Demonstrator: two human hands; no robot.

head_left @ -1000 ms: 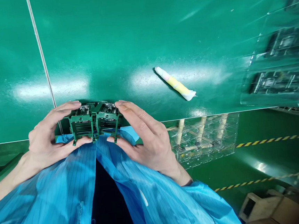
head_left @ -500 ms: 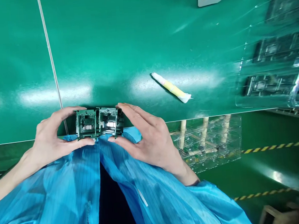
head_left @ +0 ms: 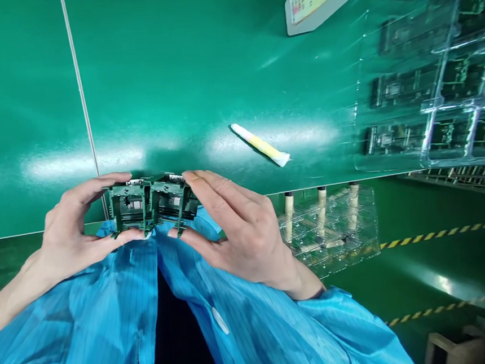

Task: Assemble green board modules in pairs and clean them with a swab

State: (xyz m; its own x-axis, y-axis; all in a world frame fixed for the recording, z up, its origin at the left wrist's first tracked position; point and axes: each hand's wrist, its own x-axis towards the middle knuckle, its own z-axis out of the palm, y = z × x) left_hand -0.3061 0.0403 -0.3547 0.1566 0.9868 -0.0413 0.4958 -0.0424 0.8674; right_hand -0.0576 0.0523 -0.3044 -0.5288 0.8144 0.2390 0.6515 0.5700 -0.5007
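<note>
My left hand [head_left: 74, 228] grips a dark green open-framed electronic module [head_left: 131, 206] between thumb and fingers. A second, similar green module [head_left: 174, 202] is pinched in my right hand [head_left: 241, 236], thumb below and fingers on top. The two modules are side by side and seem to touch, with the right one slightly askew. Small metal and circuit parts show inside both frames. They are at the table's near edge, in front of my blue smock [head_left: 85, 320]. Right of my hands on the table lies a white and yellow tube-shaped thing [head_left: 260, 145].
Clear plastic trays [head_left: 429, 131] holding several circuit modules stand at the right of the green table [head_left: 172, 58]. A whitish box with a printed label [head_left: 315, 0] is at the back. Below the table edge, an empty-looking clear tray [head_left: 335, 227] rests over pale rods.
Both modules have tilted in my hands, showing more of their upper sides and less of their interiors. My view has turned a little to the right.
</note>
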